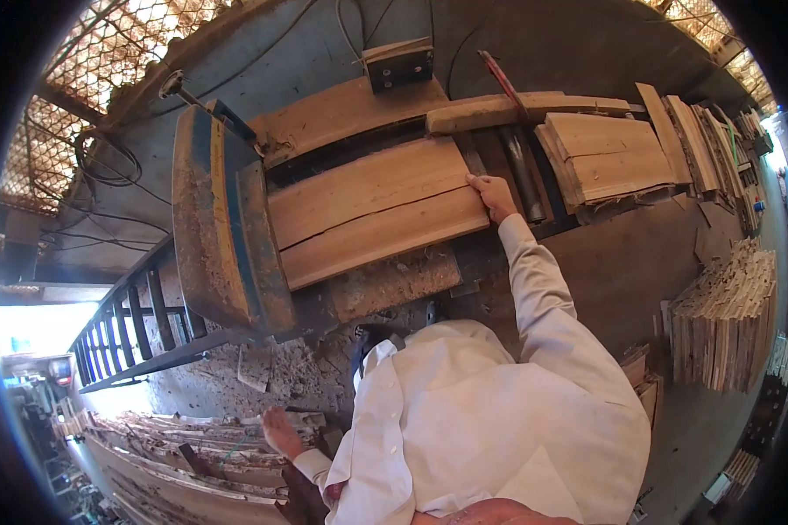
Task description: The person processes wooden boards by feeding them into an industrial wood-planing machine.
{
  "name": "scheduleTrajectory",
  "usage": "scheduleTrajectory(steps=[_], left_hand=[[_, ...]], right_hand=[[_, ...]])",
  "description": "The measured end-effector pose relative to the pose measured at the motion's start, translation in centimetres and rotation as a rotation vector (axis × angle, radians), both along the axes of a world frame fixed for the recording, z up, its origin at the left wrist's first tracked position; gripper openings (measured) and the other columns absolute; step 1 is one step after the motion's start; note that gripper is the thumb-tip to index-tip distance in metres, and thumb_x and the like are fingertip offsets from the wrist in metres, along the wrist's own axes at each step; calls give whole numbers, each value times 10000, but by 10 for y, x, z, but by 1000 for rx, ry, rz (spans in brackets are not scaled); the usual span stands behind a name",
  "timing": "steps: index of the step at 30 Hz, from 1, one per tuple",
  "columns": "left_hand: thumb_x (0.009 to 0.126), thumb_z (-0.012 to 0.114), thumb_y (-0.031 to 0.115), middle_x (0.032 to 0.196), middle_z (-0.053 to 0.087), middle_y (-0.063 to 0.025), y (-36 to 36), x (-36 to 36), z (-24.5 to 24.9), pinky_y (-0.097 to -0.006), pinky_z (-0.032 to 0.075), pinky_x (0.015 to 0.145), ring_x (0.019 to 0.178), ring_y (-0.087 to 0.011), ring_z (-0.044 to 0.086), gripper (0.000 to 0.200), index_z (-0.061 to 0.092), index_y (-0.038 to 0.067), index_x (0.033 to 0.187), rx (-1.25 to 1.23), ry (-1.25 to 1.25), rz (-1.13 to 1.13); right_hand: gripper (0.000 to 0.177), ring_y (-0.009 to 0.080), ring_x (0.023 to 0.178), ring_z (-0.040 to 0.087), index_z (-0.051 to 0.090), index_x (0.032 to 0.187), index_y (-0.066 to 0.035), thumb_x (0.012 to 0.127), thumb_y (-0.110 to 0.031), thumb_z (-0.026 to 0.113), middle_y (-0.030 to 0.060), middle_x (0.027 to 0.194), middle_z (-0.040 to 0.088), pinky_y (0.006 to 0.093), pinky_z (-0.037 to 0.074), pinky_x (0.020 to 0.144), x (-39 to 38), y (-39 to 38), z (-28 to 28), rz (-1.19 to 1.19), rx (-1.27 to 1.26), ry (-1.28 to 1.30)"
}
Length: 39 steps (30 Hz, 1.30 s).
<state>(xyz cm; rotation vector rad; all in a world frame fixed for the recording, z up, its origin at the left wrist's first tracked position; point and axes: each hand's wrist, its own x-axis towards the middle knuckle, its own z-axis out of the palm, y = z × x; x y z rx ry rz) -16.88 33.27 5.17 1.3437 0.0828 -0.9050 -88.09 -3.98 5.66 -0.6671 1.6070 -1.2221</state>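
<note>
Two flat wooden boards [376, 206] lie side by side on the machine bed, a narrow dark gap between them. Their left ends meet the blue and yellow machine housing [223, 219]. At their right end is my right hand [495, 197], its fingers closed on the board's edge near the gap. Low on the left, my left hand [282, 433] hangs beside a stack of rough planks [193, 464], fingers loosely spread and nothing visible in it.
Beyond the boards lies a long wood piece [525, 111] with a red bar [502, 83] across it. Cut boards [617, 157] are piled right of a metal roller [521, 175]. A tall stack of slats [727, 324] stands at right, a dark metal rack [140, 319] at left.
</note>
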Motion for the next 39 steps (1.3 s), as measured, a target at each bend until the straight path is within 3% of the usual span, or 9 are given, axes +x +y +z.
scheduleTrajectory(steps=[5, 9, 12, 13, 17, 20, 29, 32, 39], left_hand=[[1075, 524, 241, 1299, 632, -222, -6, -79, -18, -397, 569, 1028, 1171, -334, 667, 457, 486, -58, 1418, -68, -391, -717], [1051, 585, 193, 1195, 690, -175, -65, -171, 40, -363, 582, 954, 1073, -273, 705, 380, 576, -62, 1333, 112, -180, -728], [1035, 617, 166, 1201, 698, -167, -97, -213, 72, -339, 574, 940, 1095, -245, 697, 340, 617, -60, 1289, 133, -172, -881], [1034, 618, 167, 1208, 698, -163, -105, -227, 81, -333, 570, 943, 1097, -238, 696, 340, 620, -59, 1287, 118, -181, -935], [1019, 647, 221, 1209, 709, -164, -150, -268, 101, -361, 557, 963, 1090, -258, 701, 390, 624, -55, 1294, 21, -382, -1217], [983, 688, 262, 1297, 669, -207, -184, -300, 111, -431, 498, 1061, 1205, -335, 652, 491, 585, -44, 1354, 9, -854, -1411], [745, 898, 348, 1670, 252, -212, -301, -371, 92, -485, 234, 1269, 1560, -398, 207, 1138, 231, -6, 1596, -159, -1791, -1475], [658, 941, 367, 1695, 199, -195, -328, -381, 82, -485, 152, 1296, 1582, -373, 149, 1265, 195, -1, 1611, 16, -1880, -1531], [605, 950, 303, 1691, 200, -209, -351, -386, 58, -493, 139, 1302, 1585, -374, 139, 1251, 244, -15, 1587, -57, -1907, -1488]], right_hand=[[338, 210, 742, 681, 777, 907, 43, 925, -295, 762, 118, 843, 743, 354, 531, 722, -6, -6, 3, 41, -41, 233], [358, 327, 925, 731, 772, 1026, 35, 936, -308, 718, 180, 1018, 763, 409, 559, 852, 7, 2, 46, 4, 44, 1031], [371, 374, 1068, 700, 757, 1131, -20, 948, -339, 705, 196, 1141, 738, 439, 532, 942, -11, 5, 53, -187, -145, 1121], [422, 359, 1095, 691, 721, 1210, -23, 950, -354, 695, 203, 1185, 717, 421, 528, 966, -12, 11, 62, -57, -138, 867], [465, 359, 1106, 684, 719, 1214, -20, 935, -393, 717, 171, 1181, 722, 437, 525, 968, -2, 36, 33, 174, -234, 886], [508, 350, 1136, 667, 709, 1248, -37, 927, -431, 715, 158, 1222, 699, 433, 517, 981, 15, 57, 24, 177, -75, 887], [571, 341, 1128, 660, 729, 1242, -56, 899, -513, 726, 144, 1228, 676, 449, 510, 976, 28, 52, 16, 68, -29, 951], [556, 347, 1126, 661, 745, 1218, -66, 896, -519, 724, 149, 1227, 682, 454, 509, 975, 29, 50, 12, 42, -19, 962], [495, 352, 1130, 641, 769, 1167, -101, 902, -513, 698, 151, 1177, 709, 474, 471, 997, 41, 28, 22, -88, 102, 874]])
